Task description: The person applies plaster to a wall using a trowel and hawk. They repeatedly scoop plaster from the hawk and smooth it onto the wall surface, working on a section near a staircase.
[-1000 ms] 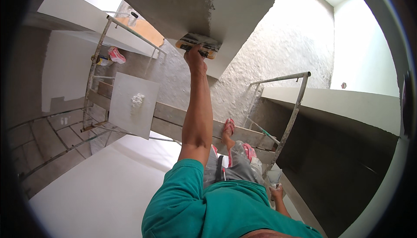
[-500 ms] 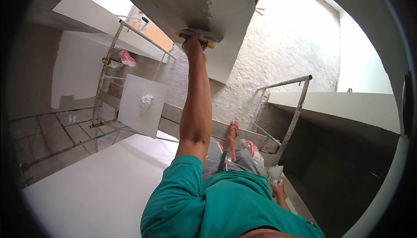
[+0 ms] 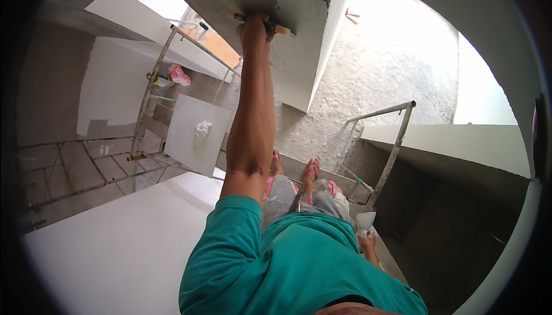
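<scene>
My left arm stretches far forward, and my left hand (image 3: 256, 26) is closed around a wide finishing trowel (image 3: 282, 30) with a pale orange edge. The trowel lies against a grey concrete face (image 3: 296, 42), partly smeared with lighter plaster; my hand and wrist hide its middle. Low at my right side, my right hand (image 3: 367, 242) grips a putty knife (image 3: 365, 221), its whitish blade pointing up. On the left, a square white board (image 3: 187, 149) carries a lump of white putty (image 3: 202, 129).
Scaffold rails stand at the left (image 3: 154, 79) and right (image 3: 394, 154). My feet (image 3: 311, 168) are on narrow planks (image 3: 330, 178). A red-and-white bag (image 3: 179, 75) lies beyond the left rail. A deep dark space (image 3: 448, 223) drops away at the right.
My left hand has pushed the trowel slightly further up the concrete face, and the trowel now shows nearly edge-on. The right hand still holds the putty knife low. My other foot has come into view.
</scene>
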`<state>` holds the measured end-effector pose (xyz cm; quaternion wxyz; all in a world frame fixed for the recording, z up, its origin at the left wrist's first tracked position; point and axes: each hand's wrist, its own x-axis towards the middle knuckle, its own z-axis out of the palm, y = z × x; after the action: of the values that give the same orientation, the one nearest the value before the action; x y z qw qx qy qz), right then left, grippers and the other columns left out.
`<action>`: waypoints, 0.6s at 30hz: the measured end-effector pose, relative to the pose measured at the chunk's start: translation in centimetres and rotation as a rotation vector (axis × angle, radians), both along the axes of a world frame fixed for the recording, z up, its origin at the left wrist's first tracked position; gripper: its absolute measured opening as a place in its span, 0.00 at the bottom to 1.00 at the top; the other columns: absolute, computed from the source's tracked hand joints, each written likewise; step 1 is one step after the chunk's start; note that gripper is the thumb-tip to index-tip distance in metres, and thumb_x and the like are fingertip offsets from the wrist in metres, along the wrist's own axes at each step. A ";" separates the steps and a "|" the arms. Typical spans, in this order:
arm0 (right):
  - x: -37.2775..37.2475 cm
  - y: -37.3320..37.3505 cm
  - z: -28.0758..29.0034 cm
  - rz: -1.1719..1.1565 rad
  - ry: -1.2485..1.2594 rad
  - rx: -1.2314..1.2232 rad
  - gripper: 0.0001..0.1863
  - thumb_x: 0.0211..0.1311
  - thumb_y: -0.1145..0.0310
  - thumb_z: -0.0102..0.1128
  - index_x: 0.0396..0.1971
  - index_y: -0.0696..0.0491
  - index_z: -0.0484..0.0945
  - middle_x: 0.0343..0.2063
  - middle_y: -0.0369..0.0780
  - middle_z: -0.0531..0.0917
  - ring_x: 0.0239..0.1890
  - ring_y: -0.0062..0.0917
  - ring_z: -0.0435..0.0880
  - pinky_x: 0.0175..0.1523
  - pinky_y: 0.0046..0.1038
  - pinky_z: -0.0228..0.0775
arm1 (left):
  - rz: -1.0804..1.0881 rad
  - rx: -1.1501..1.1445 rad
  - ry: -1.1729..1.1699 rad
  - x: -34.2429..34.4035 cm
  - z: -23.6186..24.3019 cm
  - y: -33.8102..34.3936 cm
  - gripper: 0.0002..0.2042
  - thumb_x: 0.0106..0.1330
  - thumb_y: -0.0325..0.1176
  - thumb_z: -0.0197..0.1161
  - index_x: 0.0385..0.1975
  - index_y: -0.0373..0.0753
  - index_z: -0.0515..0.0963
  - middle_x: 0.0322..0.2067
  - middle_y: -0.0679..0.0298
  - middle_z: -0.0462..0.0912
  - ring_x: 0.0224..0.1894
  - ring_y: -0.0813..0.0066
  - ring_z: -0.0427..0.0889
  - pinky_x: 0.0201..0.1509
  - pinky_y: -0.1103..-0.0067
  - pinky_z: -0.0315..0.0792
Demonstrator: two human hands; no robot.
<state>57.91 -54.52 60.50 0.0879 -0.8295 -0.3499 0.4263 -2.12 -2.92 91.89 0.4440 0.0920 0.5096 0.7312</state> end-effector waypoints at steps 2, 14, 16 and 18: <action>-1.4 1.1 2.4 0.041 -0.054 -0.025 0.20 0.41 0.73 0.68 0.36 0.61 0.72 0.32 0.46 0.81 0.34 0.31 0.80 0.39 0.32 0.72 | 0.012 -0.022 0.051 0.6 2.3 0.0 0.16 0.51 0.26 0.58 0.38 0.26 0.68 0.28 0.53 0.76 0.19 0.69 0.77 0.14 0.79 0.67; 0.3 2.1 -0.6 -0.023 -0.007 -0.019 0.19 0.41 0.73 0.70 0.35 0.60 0.71 0.32 0.45 0.81 0.34 0.30 0.80 0.40 0.32 0.72 | -0.016 0.139 0.076 -2.1 1.3 -6.3 0.16 0.57 0.27 0.57 0.46 0.31 0.70 0.42 0.59 0.77 0.43 0.68 0.79 0.42 0.73 0.76; 0.4 2.2 -0.4 -0.011 -0.036 -0.009 0.19 0.41 0.73 0.70 0.34 0.60 0.71 0.32 0.45 0.81 0.33 0.30 0.80 0.39 0.32 0.72 | 0.049 0.205 -0.024 -2.9 -5.4 -8.5 0.19 0.55 0.24 0.58 0.49 0.32 0.70 0.44 0.59 0.76 0.44 0.69 0.79 0.49 0.75 0.75; 0.1 2.6 -0.5 0.024 -0.065 -0.011 0.19 0.41 0.73 0.70 0.33 0.60 0.71 0.30 0.45 0.81 0.32 0.30 0.80 0.38 0.32 0.72 | 0.023 0.118 -0.112 -3.2 -14.0 -9.2 0.20 0.53 0.22 0.59 0.49 0.32 0.70 0.44 0.60 0.76 0.45 0.70 0.78 0.50 0.77 0.74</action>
<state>57.98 -51.93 59.98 0.0671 -0.8392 -0.3600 0.4022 -5.28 -12.14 77.90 0.4572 0.0712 0.4410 0.7690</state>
